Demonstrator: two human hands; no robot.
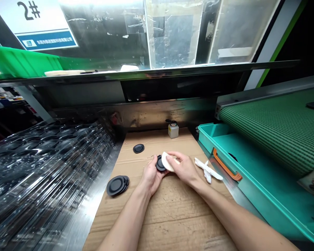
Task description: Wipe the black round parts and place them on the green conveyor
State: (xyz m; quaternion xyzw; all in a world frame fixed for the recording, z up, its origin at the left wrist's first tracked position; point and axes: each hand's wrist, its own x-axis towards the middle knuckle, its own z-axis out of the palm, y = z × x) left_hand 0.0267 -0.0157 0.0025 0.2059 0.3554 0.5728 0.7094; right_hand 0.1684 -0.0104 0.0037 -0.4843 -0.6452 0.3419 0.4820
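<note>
My left hand [151, 177] grips a round black plastic part [160, 164] by its edge, above the cardboard. Pinched in my right hand [184, 169] is a round cream-white pad [167, 162], held against the face of that part and covering some of it. A small stack of similar black parts [117, 185] lies on the cardboard to the left. One single black part [138, 149] rests farther back. To the right of my right hand lie crumpled white strips [208, 170], perhaps cloth or paper.
Cardboard [172, 223] covers the work surface. A small bottle with a black cap [173, 130] stands at its back. Clear plastic trays [42, 174] fill the left. A teal bin [264, 184] with an orange handle and a green conveyor belt [277, 122] are at the right; a metal shelf [172, 71] crosses above.
</note>
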